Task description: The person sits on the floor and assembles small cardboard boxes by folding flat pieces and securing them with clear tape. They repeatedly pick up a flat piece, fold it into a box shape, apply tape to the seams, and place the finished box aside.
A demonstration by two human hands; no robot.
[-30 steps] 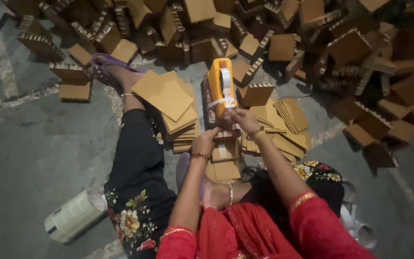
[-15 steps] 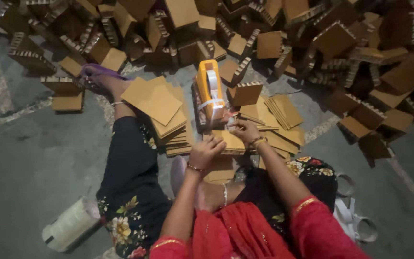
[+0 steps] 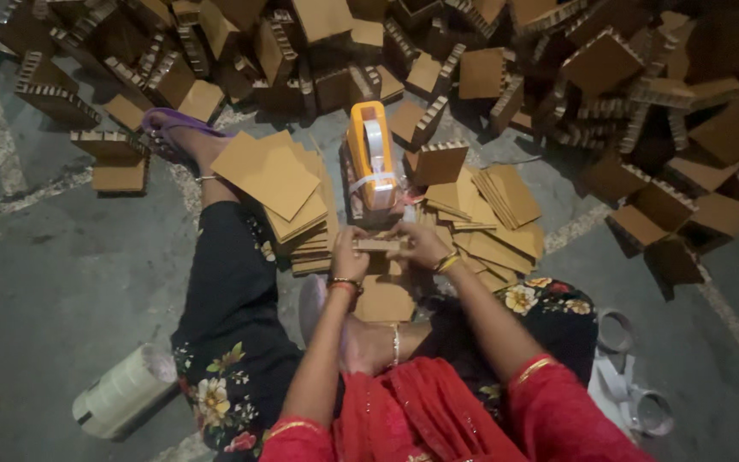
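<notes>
I sit on the floor with my legs out. My left hand (image 3: 349,255) and my right hand (image 3: 422,244) both grip a small flat cardboard piece (image 3: 380,245) held between them, just in front of an orange tape dispenser (image 3: 370,156) that stands upright on the floor. A strip of clear tape runs from the dispenser down toward the piece. Under my hands lies another cardboard square (image 3: 384,299).
A stack of flat cardboard squares (image 3: 277,180) lies left of the dispenser, and fanned sheets (image 3: 498,214) lie to its right. A big heap of notched cardboard boxes (image 3: 506,60) fills the far side. A roll pack of tape (image 3: 121,392) lies at left, empty tape cores (image 3: 635,385) at right.
My hands have come down from the top of the dispenser toward my lap and closed together on the cardboard piece. The view has shifted slightly.
</notes>
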